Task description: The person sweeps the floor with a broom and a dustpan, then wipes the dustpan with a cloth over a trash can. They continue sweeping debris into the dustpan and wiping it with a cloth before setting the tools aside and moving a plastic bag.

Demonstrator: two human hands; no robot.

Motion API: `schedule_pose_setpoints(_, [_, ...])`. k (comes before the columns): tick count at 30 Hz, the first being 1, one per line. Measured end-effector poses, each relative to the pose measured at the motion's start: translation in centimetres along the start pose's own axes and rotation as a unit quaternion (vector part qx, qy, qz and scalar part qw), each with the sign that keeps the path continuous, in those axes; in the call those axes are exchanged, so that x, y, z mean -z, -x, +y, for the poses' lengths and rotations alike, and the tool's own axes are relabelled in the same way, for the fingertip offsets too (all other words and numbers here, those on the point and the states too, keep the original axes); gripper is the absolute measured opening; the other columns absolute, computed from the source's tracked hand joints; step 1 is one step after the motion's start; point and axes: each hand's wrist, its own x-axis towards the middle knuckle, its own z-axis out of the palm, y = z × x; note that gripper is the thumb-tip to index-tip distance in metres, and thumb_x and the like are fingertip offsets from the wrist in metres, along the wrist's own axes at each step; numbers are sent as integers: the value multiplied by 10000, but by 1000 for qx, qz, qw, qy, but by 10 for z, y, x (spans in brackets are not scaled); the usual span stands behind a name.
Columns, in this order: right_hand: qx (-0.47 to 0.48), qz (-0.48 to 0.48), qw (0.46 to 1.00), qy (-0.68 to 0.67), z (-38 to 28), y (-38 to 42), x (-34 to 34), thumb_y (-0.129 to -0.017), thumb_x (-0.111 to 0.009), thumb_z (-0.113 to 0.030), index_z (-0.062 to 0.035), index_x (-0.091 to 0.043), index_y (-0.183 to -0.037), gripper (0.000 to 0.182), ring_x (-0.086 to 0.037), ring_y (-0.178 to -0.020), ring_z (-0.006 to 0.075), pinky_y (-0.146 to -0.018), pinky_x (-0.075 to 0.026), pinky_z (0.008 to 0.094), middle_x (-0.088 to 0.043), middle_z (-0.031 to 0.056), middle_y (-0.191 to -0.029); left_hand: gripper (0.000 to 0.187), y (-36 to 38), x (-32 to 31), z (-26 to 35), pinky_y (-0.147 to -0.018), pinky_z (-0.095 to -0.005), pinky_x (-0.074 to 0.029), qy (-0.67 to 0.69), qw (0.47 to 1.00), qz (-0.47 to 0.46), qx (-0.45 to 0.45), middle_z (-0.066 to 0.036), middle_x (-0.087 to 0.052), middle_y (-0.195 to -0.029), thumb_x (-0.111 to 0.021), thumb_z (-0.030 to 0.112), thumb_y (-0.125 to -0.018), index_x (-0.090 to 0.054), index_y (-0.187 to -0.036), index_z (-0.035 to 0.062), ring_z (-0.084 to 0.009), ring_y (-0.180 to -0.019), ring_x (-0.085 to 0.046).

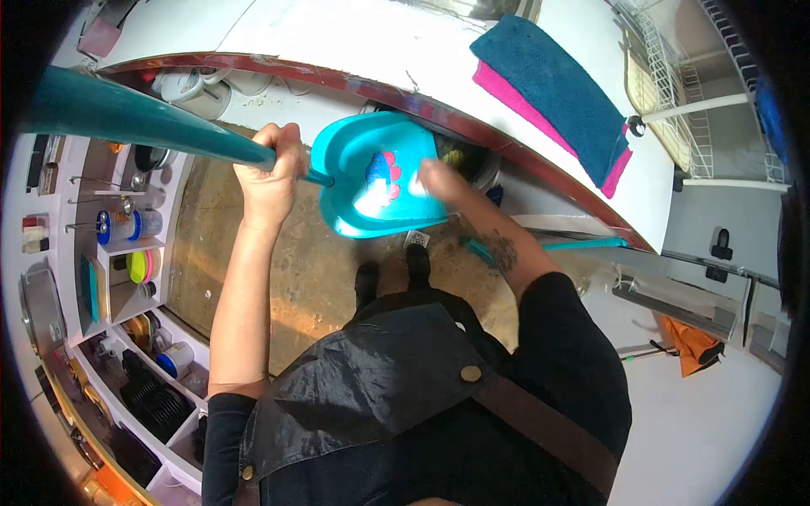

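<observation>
A turquoise dustpan (342, 221) with a long teal handle (169, 126) is in front of me. My left hand (274, 153) is wrapped round the lower part of this handle, close above the pan. The pan's inside faces me, and a blue, pink and white label (381, 181) shows in its middle. My right hand (439, 183) reaches over the pan's right side, beside the label. Motion smears its fingers, and a whitish blur shows at their tips; I cannot tell whether they hold anything.
Above the pan runs a white counter (363, 38) with a red-brown edge, bearing blue and pink towels (553, 93). A teal pole (586, 244) lies at right. Shelves (173, 228) with kitchenware stand left. White buckets (198, 93) sit under the counter, above the brown floor (228, 228).
</observation>
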Motion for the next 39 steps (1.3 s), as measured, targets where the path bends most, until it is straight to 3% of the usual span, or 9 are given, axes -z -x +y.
schedule_pose_setpoints(1, [42,66,987,138,-4,-19,17,-735,-479,-158,-26,-573,-659,179,-528,-672,289,-627,-420,382,-556,175,-744,279,-1,-1,-1,-390,-197,-302,-3,1000,-5,2,5,-417,-477,-496,58,-801,-375,-550,55,-54,-418,-384])
schedule_pose_setpoints(6, [-253,290,921,-66,21,-93,5,-706,-496,-142,-44,-576,-707,126,-536,-692,297,-615,-423,400,-530,173,-701,287,0,-2,-4,-392,-205,-306,-11,1000,-14,7,6,-409,-484,-492,47,-799,-359,-545,60,-56,-421,-386])
schedule_pose_setpoints(9, [-1,162,966,199,8,-37,-16,-713,-496,-150,-60,-580,-766,134,-541,-707,295,-631,-427,402,-537,164,-709,263,1,-7,-3,-384,-225,-287,-35,997,-40,-60,-13,-354,-475,-440,91,-839,-337,-598,63,-89,-396,-343])
schedule_pose_setpoints(12, [24,-69,996,54,-13,13,-1,-744,-485,-176,-60,-577,-812,163,-531,-768,290,-677,-432,389,-557,155,-824,267,-1,3,0,-380,-228,-282,-63,998,-25,-12,-12,-352,-475,-448,106,-840,-340,-599,66,-91,-394,-339])
schedule_pose_setpoints(15, [-223,139,959,-107,10,-9,25,-744,-477,-153,-84,-587,-852,169,-507,-855,302,-744,-419,367,-545,140,-911,263,3,4,-4,-376,-228,-268,-45,999,-21,-7,-8,-350,-484,-458,105,-834,-342,-601,70,-95,-402,-339])
schedule_pose_setpoints(18, [-189,216,954,-89,31,-53,40,-748,-478,-167,-87,-583,-886,191,-488,-904,324,-759,-409,360,-534,135,-969,269,7,9,-11,-375,-226,-261,-48,999,-18,-16,-7,-343,-486,-467,114,-830,-336,-600,71,-96,-405,-335])
schedule_pose_setpoints(20, [-170,330,912,176,38,-74,27,-755,-470,-164,-96,-576,-918,206,-486,-922,335,-745,-410,370,-531,133,-998,276,9,9,-11,-374,-226,-261,-55,998,-13,-13,-7,-337,-486,-473,123,-829,-330,-598,72,-97,-405,-331])
schedule_pose_setpoints(31, [4,21,1000,7,-40,67,8,-676,-477,-49,-75,-589,-709,120,-498,-688,289,-648,-414,364,-485,132,-733,294,12,8,-12,-371,-228,-264,-34,997,23,-59,2,-318,-473,-448,142,-845,-319,-589,79,-89,-384,-290])
schedule_pose_setpoints(39, [-80,201,975,53,-4,-35,8,-686,-470,-59,-59,-593,-735,133,-507,-737,298,-690,-418,380,-520,146,-787,273,17,3,-11,-385,-221,-312,7,999,13,-49,0,-392,-468,-496,125,-821,-378,-582,65,-75,-410,-375])
